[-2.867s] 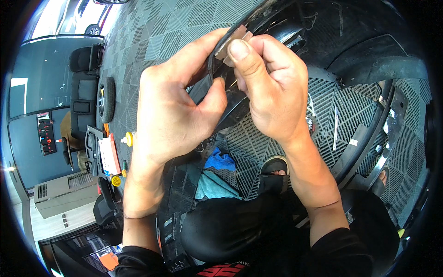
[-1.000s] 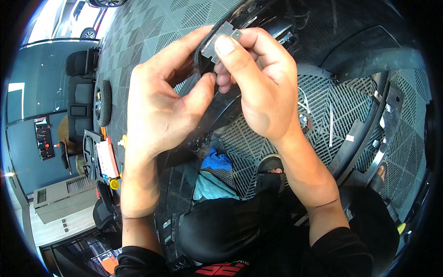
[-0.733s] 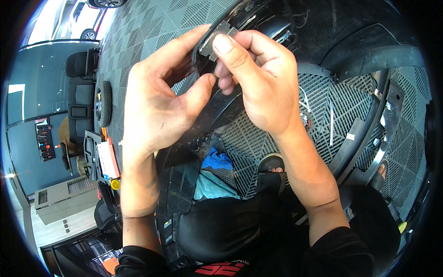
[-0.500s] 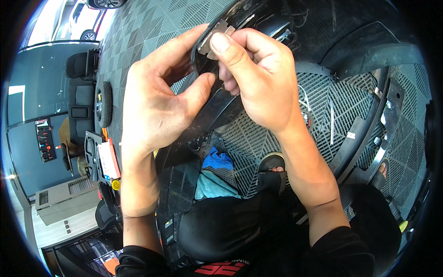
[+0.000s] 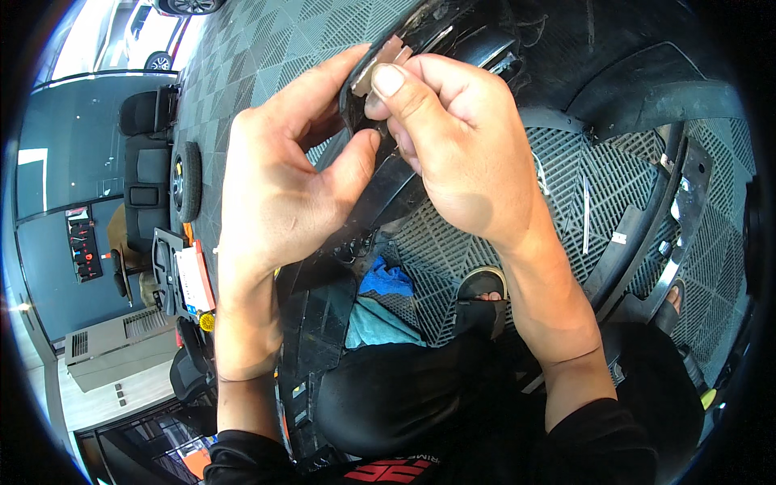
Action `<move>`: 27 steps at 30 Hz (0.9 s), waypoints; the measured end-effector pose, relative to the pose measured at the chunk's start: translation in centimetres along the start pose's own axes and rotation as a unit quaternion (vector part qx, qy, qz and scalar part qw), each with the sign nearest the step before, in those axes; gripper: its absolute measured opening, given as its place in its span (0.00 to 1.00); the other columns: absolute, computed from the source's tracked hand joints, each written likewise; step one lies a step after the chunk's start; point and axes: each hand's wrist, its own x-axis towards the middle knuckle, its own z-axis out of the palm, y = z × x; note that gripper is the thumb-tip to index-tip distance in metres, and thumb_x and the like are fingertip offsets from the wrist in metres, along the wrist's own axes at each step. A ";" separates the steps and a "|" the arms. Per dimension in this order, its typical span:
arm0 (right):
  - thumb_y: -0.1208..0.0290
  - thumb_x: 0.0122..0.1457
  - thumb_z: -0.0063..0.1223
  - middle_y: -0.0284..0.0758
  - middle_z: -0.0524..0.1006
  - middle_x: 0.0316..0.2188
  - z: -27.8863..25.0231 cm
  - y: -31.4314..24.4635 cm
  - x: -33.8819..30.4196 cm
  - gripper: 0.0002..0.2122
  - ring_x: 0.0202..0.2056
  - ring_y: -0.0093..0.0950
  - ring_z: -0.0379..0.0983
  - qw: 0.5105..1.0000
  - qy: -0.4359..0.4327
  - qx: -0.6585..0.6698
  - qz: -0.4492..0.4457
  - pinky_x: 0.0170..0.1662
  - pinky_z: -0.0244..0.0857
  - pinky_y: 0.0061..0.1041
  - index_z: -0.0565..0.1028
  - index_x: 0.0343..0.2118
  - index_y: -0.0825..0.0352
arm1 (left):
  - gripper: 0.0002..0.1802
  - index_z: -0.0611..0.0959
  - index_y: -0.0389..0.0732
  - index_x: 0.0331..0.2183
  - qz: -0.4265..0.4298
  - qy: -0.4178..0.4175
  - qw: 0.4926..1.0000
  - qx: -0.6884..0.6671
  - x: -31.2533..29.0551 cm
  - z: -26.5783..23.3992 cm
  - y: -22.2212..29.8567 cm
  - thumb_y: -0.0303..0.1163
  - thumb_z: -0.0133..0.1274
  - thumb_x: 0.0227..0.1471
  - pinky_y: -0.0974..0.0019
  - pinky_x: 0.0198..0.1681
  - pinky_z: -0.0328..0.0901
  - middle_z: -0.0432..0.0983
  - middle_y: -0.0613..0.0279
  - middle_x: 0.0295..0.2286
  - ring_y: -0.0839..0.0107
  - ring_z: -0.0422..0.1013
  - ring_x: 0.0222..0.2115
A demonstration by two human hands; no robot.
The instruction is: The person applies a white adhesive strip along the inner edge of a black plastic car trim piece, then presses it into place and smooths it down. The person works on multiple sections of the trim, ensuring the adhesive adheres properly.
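A large black plastic car panel, likely a bumper, lies across the top of the view, its edge coming down between my hands. My left hand is curled round that edge, fingers mostly hidden behind it and thumb in front. Between the thumb and bent forefinger of my right hand is a small flat metal plate with notched edges. The plate lies against the panel's edge, close to my left fingertips. Whether it is fastened there, I cannot tell.
Blue and teal cloths lie by my knees on the grey grid floor. Long dark trim strips and a thin white stick are at the right. Car seats and a wheel stand at the left.
The metal plate has tilted slightly in my right fingers, still at the panel's edge. My left hand keeps its place on the panel. The whole view has shifted slightly.
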 end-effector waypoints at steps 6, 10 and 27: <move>0.62 0.70 0.52 0.25 0.70 0.18 0.5 0.3 0.0 0.15 0.19 0.12 0.62 0.999 0.013 0.043 -0.002 0.23 0.57 0.14 0.78 0.32 0.71 | 0.32 0.76 0.30 0.58 0.016 0.006 1.000 -0.003 -0.1 0.2 -0.3 0.14 0.61 0.49 0.69 0.52 0.71 0.81 0.58 0.46 0.74 0.77 0.45; 0.62 0.70 0.52 0.25 0.70 0.17 0.5 0.3 -0.1 0.16 0.18 0.12 0.62 0.999 0.016 0.043 0.002 0.22 0.56 0.14 0.78 0.32 0.71 | 0.31 0.76 0.30 0.58 0.021 0.000 1.000 0.001 -0.1 0.2 -0.4 0.13 0.60 0.50 0.68 0.53 0.71 0.80 0.57 0.47 0.73 0.77 0.46; 0.63 0.69 0.53 0.27 0.73 0.20 -0.3 1.4 0.2 0.14 0.22 0.15 0.67 0.998 0.020 -0.026 -0.059 0.26 0.62 0.17 0.78 0.32 0.69 | 0.31 0.77 0.32 0.58 -0.002 0.002 0.999 -0.033 0.0 0.1 -0.3 0.16 0.63 0.51 0.74 0.47 0.70 0.81 0.61 0.43 0.79 0.75 0.41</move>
